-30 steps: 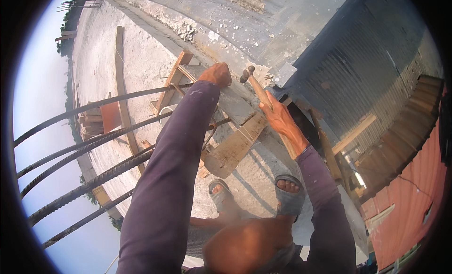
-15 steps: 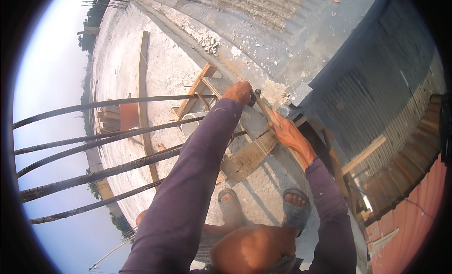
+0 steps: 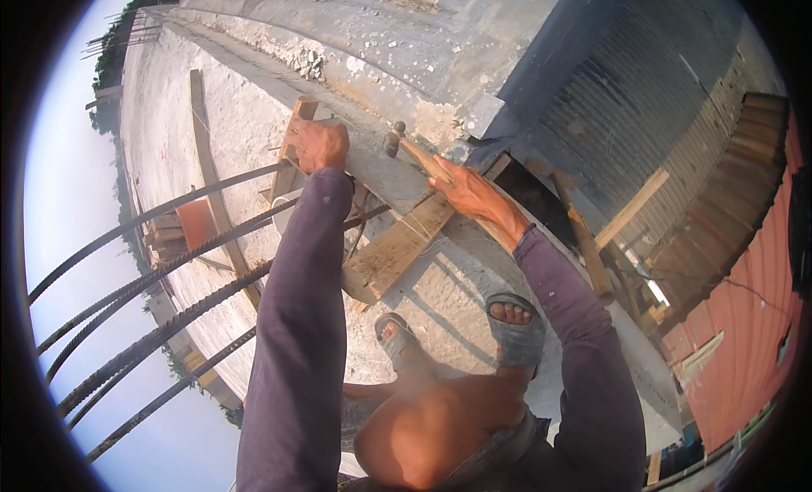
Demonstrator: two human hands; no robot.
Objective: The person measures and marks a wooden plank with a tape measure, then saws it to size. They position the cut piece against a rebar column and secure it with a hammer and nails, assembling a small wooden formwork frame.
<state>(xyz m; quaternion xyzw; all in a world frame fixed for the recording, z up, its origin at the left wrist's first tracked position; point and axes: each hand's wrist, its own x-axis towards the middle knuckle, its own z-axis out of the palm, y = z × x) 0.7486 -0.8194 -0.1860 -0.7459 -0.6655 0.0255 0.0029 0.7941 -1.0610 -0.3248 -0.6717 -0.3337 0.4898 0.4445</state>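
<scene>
My left hand (image 3: 320, 145) is closed at the upper end of a short wooden strip (image 3: 305, 109) that stands by the far side of the rebar; its fingertips are hidden. In my right hand (image 3: 475, 194) is a hammer (image 3: 420, 158), gripped by its wooden handle. The dark hammer head (image 3: 392, 142) points away from me, over a grey concrete surface between the two hands. Nearer to me, a wide wooden board (image 3: 393, 253) lies slantwise below the hammer, with a thin string across it.
Several bent rebars (image 3: 169, 285) stick out from the left beneath my left forearm. A long timber (image 3: 213, 183) lies on the pale slab. On the right are a corrugated metal roof (image 3: 626, 111), loose wood pieces (image 3: 630, 208) and a red roof (image 3: 740, 348). My sandalled feet stand on concrete.
My left hand has moved left, away from the hammer head and onto the wooden strip. The right hand still holds the hammer. The whole view has shifted to the right.
</scene>
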